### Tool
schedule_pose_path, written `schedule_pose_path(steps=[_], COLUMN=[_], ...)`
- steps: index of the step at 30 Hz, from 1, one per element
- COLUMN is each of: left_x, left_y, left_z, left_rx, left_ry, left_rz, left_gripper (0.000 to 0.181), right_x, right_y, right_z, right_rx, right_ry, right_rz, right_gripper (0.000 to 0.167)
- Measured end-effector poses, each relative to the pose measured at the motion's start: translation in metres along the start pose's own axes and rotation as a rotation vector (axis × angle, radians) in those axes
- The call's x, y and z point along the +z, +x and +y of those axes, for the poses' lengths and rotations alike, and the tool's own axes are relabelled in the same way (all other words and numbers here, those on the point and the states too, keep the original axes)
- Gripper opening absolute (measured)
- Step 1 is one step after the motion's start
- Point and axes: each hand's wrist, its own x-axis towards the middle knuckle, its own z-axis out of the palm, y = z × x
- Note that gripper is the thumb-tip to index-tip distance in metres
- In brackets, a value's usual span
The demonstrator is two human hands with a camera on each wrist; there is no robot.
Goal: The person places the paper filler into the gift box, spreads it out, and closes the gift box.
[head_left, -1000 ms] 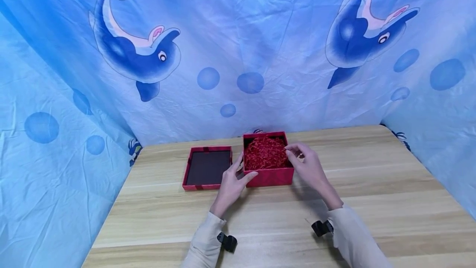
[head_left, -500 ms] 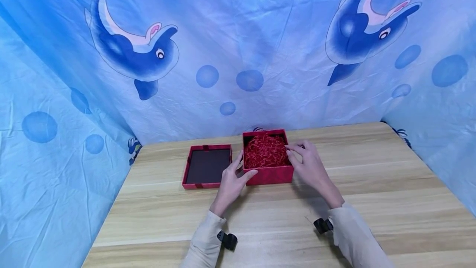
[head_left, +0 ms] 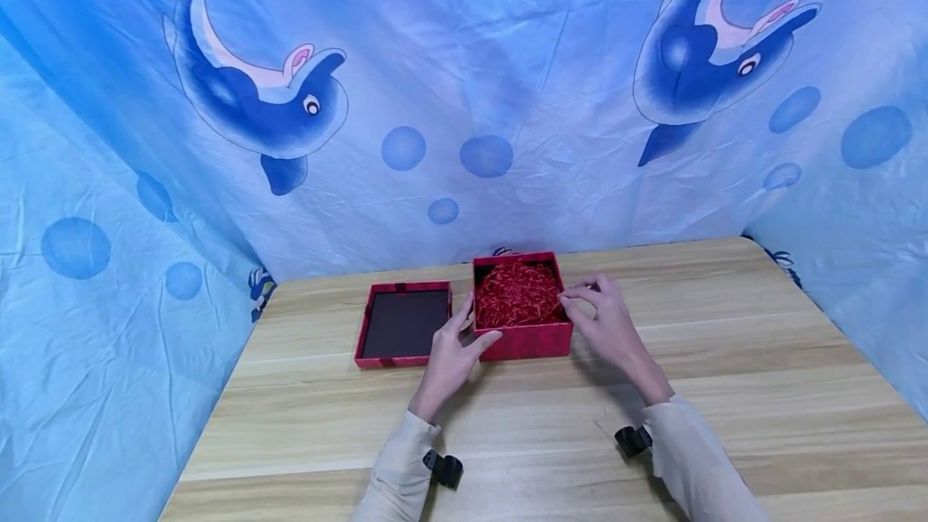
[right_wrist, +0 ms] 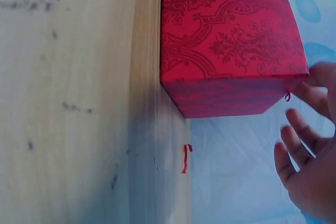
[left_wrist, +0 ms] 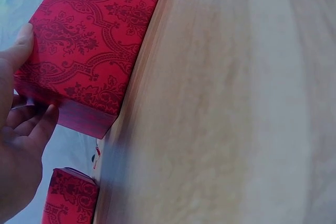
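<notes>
A lidless red patterned gift box (head_left: 525, 342) stands on the table, heaped with red shredded paper (head_left: 518, 294). My left hand (head_left: 448, 359) holds its front left corner, thumb on the front face and fingers along the left side. At the right rim, my right hand (head_left: 605, 316) brings thumb and index finger together on a strand of the shredded paper. A small red loop of that paper (right_wrist: 287, 97) shows outside the wall by the fingertip in the right wrist view. The other right fingers are loosely bent, off the box. What lies under the paper is hidden.
Left of the box lies its upturned lid (head_left: 406, 323), with a dark inside. A stray red shred (right_wrist: 185, 158) is on the table to the box's right. A blue dolphin-print cloth (head_left: 435, 87) hangs behind and beside the wooden table (head_left: 536, 449).
The right thumb and index finger have drawn closer together and shifted slightly at the right rim. The left hand, box and lid keep their places; the head view has tilted slightly.
</notes>
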Motion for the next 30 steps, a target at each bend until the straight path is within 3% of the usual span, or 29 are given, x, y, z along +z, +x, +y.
schedule_pose_path(steps=[5, 9, 13, 19, 24, 30], left_x=[0.000, 0.000, 0.000, 0.000, -0.001, -0.001], left_y=[0.000, 0.000, -0.001, -0.001, -0.001, -0.002], left_z=[-0.001, -0.002, -0.003, 0.000, 0.001, 0.002], left_rx=[0.007, 0.002, 0.001, -0.004, -0.019, -0.025], left_ry=[-0.003, -0.006, -0.007, -0.004, -0.001, -0.021], left_rz=[0.001, -0.008, -0.011, -0.018, -0.015, -0.013], left_gripper=[0.083, 0.082, 0.081, 0.081, 0.081, 0.079], right_x=[0.005, 0.004, 0.002, 0.001, 0.003, 0.007], right_y=[0.002, 0.004, 0.003, -0.004, -0.005, 0.006], right_z=[-0.005, -0.009, -0.007, -0.003, -0.005, -0.017], right_rx=[0.041, 0.086, 0.100, 0.007, -0.032, -0.065], right_ry=[-0.025, -0.009, 0.032, -0.008, -0.051, -0.120], right_rz=[-0.037, -0.087, -0.058, 0.085, 0.037, -0.021], right_gripper=[0.004, 0.012, 0.007, 0.006, 0.004, 0.001])
